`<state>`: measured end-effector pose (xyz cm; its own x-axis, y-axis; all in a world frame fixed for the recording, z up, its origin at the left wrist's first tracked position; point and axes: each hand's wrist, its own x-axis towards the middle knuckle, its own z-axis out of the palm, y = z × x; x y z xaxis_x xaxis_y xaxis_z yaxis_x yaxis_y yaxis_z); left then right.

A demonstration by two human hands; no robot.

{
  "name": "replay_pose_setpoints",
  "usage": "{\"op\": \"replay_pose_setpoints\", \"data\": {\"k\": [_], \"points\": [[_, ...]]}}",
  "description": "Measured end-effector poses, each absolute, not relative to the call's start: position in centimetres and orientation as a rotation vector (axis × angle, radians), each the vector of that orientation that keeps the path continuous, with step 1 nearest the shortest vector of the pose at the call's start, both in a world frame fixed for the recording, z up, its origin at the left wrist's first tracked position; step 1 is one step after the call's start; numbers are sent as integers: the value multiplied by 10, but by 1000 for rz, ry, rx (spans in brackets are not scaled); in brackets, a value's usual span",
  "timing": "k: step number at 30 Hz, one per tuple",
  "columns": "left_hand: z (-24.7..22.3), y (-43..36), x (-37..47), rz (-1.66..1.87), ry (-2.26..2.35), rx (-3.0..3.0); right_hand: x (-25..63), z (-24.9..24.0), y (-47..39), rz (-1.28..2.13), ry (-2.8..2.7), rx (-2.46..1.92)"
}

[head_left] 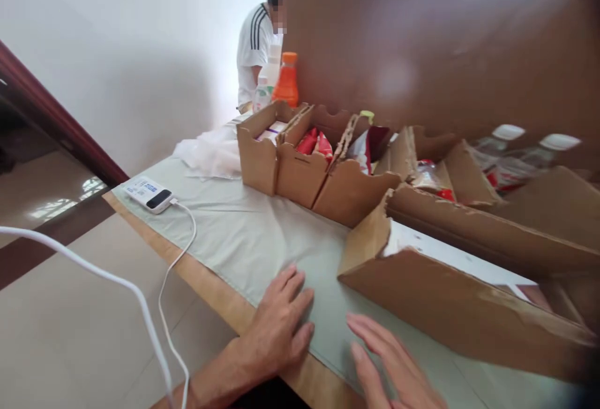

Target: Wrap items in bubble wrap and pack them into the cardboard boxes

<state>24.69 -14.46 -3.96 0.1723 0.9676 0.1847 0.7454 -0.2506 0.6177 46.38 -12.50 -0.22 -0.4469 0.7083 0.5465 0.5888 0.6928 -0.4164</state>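
Along the table's (225, 227) near edge, left hand (281, 321) and right hand (396, 368) sit apart, empty, seemingly just poised, the box (450, 299) toward the surface's right side, any grasp calling for a forward reach!

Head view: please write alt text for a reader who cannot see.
Left hand and right hand, both empty, are at the edge of a cloth-covered table. Beyond them, cardboard boxes hold packets; a white device with a cable lies at left.

Seemingly a home room (plain white wall (150, 27), tiled floor (98, 315), cloth-covered table (210, 287))
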Motion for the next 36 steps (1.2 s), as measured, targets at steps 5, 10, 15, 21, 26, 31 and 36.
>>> {"op": "replay_pose_setpoints", "data": {"k": [5, 10, 15, 21, 26, 31, 36], "points": [[-48, -156, 210, 1206, 1669, 1916, 315, 41, -48, 183, -2441, -687], [-67, -151, 209, 1625, 1599, 1922, 177, 48, 25, -29, -2830, -748], [-87, -138, 223, 1908, 1698, 1818, 83, 46, 80, -93, -2875, -889], [-93, -129, 231, 1992, 1715, 1785, 68, 51, 81, -101, -2812, -872], [-88, -148, 220, 1943, 1764, 1631, 158, 64, 17, 190, -2307, -576], [-69, -167, 204, 1889, 1659, 1078, 283, 53, -52, 711, -1859, -877], [-41, -156, 208, 1774, 1277, 840, 373, 30, -106, 1481, -1162, -1093]]}}
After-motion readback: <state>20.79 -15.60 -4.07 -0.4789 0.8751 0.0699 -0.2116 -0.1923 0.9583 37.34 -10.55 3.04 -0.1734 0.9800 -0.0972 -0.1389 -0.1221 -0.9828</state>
